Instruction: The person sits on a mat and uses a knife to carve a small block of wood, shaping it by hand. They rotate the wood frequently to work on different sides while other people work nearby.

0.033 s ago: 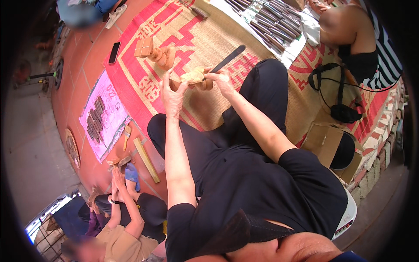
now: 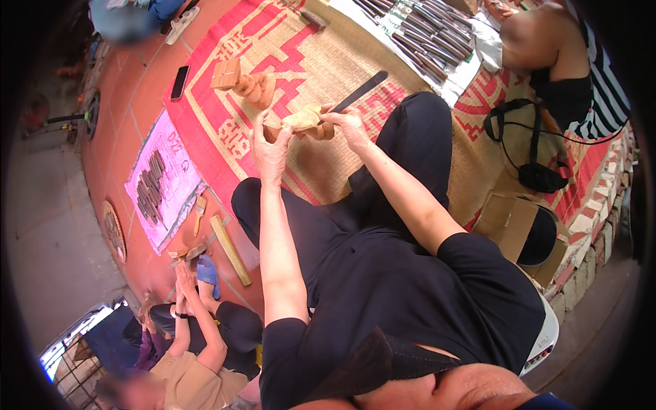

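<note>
My left hand (image 2: 268, 149) is closed on the left side of a carved wooden piece (image 2: 301, 121), pale on top and browner underneath, held above the mat in front of my knees. My right hand (image 2: 350, 128) grips a long, flat, dark tool (image 2: 361, 91) that looks like a file. Its rounded end points up and away to the right, while its lower end is hidden by my fingers beside the wood. Just beyond my left hand, a second wooden carving (image 2: 254, 89) with a square block end rests on the mat.
A red and tan woven mat (image 2: 321, 167) lies under the work. Many dark-handled tools (image 2: 434, 37) lie on white cloth at the far right. At left are a phone (image 2: 180, 82), a pink sheet with tools (image 2: 164, 219), a brush (image 2: 199, 213) and a wooden strip (image 2: 230, 249). Other people sit nearby.
</note>
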Demonstrator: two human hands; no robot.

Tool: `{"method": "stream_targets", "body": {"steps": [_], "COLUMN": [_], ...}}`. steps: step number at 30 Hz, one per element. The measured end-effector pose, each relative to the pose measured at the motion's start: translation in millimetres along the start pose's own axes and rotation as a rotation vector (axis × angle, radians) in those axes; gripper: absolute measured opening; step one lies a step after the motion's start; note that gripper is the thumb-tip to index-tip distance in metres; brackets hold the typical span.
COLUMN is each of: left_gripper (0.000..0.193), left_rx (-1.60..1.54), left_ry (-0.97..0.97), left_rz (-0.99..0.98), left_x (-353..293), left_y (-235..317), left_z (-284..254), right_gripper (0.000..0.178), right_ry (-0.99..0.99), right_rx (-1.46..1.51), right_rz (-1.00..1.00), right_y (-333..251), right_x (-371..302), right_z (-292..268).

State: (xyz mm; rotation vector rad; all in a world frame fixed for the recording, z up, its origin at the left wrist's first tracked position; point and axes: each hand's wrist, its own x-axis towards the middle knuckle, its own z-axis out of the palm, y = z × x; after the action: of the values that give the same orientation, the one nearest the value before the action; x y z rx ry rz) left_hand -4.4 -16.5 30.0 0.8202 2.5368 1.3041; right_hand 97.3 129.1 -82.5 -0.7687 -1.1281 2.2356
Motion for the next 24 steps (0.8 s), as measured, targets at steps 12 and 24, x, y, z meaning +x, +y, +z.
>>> {"method": "stream_targets", "body": {"steps": [12,24], "left_gripper": [0.047,0.053], "left_rx": [0.155,-0.01], "left_ry": [0.169,0.19], "left_rz": [-0.065,-0.143], "left_x": [-16.8,-52.9], "left_y": [-11.4,-20.4], "left_z": [2.5,-0.7], "right_gripper": [0.028,0.028], "right_ry": [-0.001,-0.06], "right_rx": [-0.021,-0.004], "right_rz": [0.017,0.22], "right_y": [-5.6,-23.8], "right_x": [-3.3,-19.3], "right_z": [1.5,20.5]}}
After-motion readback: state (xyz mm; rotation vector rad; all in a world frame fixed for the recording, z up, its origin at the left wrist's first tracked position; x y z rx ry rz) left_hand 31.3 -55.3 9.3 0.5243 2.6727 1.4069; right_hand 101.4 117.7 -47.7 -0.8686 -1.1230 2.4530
